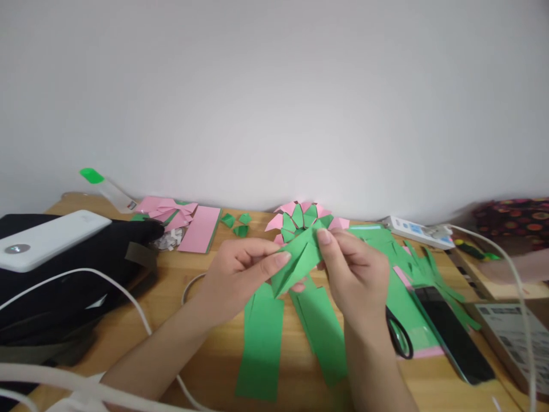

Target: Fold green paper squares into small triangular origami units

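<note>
Paper [299, 257], ends hidden by fingers [331, 246]

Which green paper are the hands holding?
The folded green piece, pinched by the left hand and right hand. The long green strips and three small green pieces lie on the table.

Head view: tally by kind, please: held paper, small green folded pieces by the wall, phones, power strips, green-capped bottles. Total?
Held green paper: 1
Small green folded pieces: 3
Phone: 1
Power strip: 1
Green-capped bottle: 1
Total: 7
</note>
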Tool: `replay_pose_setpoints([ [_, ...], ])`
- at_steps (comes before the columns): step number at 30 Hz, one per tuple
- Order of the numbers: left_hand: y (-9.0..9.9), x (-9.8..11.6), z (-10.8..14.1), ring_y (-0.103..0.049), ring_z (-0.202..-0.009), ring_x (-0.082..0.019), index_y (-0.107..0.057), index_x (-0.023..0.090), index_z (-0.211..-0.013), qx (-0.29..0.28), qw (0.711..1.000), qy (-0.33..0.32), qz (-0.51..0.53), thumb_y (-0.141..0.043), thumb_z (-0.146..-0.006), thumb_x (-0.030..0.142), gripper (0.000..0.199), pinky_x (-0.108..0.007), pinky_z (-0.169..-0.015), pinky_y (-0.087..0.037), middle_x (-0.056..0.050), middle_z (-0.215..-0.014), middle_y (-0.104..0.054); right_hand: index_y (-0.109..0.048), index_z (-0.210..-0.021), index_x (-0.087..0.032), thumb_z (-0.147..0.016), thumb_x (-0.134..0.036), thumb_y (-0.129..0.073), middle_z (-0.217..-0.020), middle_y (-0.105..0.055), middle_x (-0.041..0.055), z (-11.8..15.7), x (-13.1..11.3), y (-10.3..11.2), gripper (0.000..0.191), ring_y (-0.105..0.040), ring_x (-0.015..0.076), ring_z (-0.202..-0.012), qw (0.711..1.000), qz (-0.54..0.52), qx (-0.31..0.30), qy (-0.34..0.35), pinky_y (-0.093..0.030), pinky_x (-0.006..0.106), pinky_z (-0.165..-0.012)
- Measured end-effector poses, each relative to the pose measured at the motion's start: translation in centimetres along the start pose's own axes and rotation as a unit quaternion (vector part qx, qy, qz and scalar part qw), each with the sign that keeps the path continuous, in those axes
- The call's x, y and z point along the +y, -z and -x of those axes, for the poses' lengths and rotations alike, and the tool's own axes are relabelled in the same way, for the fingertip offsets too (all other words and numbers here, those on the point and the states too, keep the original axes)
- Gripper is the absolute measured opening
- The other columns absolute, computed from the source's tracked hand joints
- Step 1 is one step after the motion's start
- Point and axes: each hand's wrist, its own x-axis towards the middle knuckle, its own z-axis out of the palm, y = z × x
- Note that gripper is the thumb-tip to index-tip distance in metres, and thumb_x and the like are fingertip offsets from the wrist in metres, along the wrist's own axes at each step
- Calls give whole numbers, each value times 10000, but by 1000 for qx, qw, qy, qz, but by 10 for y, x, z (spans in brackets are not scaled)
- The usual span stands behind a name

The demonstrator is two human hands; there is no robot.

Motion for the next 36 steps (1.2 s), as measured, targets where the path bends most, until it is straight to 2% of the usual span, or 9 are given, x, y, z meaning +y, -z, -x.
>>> replay_pose_setpoints([
  [3, 2, 2, 1, -719, -655, -139, -763, 172, -886, 0, 1000, -2, 10, -642, -859, 180, 125, -214, -654, -585, -17, -727, -765, -435, -531, -187, -960, -321, -531, -509, -403, -45, -1, -1, 1, 460, -361, 80, -489, 1000, 28, -6, 12, -289, 260, -491],
  [8, 3, 1, 5, -742, -731, -184, -703, 158, -1061, 34, 997, -34, -53, -674, -769, 100, 300, -256, -658, -602, -47, -847, -778, -435, -536, -202, -971, -358, -507, -509, -393, -37, 1, -1, 3, 467, -366, 97, -489, 1000, -1, -18, -18, -306, 276, -498],
  [11, 2, 0, 6, -743, -792, -168, -704, 180, -1108, 80, 983, -81, -146, -607, -831, 124, 298, -241, -698, -594, -47, -984, -779, -447, -534, -202, -982, -396, -473, -503, -385, -35, 1, -2, 4, 489, -366, 100, -487, 999, -1, -39, -22, -307, 279, -497],
  [13, 2, -1, 6, -732, -817, -150, -723, 197, -1090, 117, 956, -118, -243, -565, -867, 138, 280, -210, -682, -567, -26, -1009, -779, -454, -527, -201, -989, -436, -435, -499, -387, -34, 0, -4, 4, 519, -363, 101, -484, 998, -13, -55, -41, -310, 278, -499],
  [17, 2, -1, 6, -715, -806, -134, -725, 201, -1094, 142, 902, -187, -362, -539, -888, 128, 287, -204, -708, -529, 0, -1001, -783, -478, -515, -198, -935, -474, -516, -520, -451, -28, -4, -6, 5, 504, -405, 104, -515, 988, -53, -116, -84, -334, 270, -520],
  [23, 1, -2, 6, -556, -487, -77, -728, 205, -1037, 176, 870, -219, -406, -542, -921, 170, 222, -204, -516, -409, 59, -674, -724, -625, -732, -202, -850, -392, -633, -579, -509, -36, -5, -4, 5, 224, -441, 112, -541, 957, -142, -195, -162, -349, 252, -497],
  [27, 0, 0, 6, -597, -548, -93, -731, 227, -995, 188, 880, -204, -387, -550, -914, 178, 205, -215, -571, -452, 51, -716, -735, -634, -788, -214, -808, -264, -668, -613, -539, -42, -3, -1, 5, 64, -489, 113, -579, 951, -138, -224, -161, -404, 248, -534],
  [31, 1, 0, 4, -677, -725, -130, -723, 216, -921, 194, 910, -173, -322, -598, -871, 185, 138, -213, -647, -516, 13, -856, -759, -638, -801, -216, -809, -214, -655, -668, -593, -30, -2, -2, 5, 18, -516, 111, -604, 960, -121, -217, -131, -430, 248, -552],
  [36, 6, -2, -3, -682, -732, -130, -709, 200, -834, 163, 954, -125, -220, -663, -799, 182, 60, -191, -614, -529, 11, -797, -741, -653, -857, -228, -815, -143, -630, -756, -618, -21, 0, -3, 4, 97, -536, 104, -620, 971, -108, -193, -90, -449, 247, -568],
])
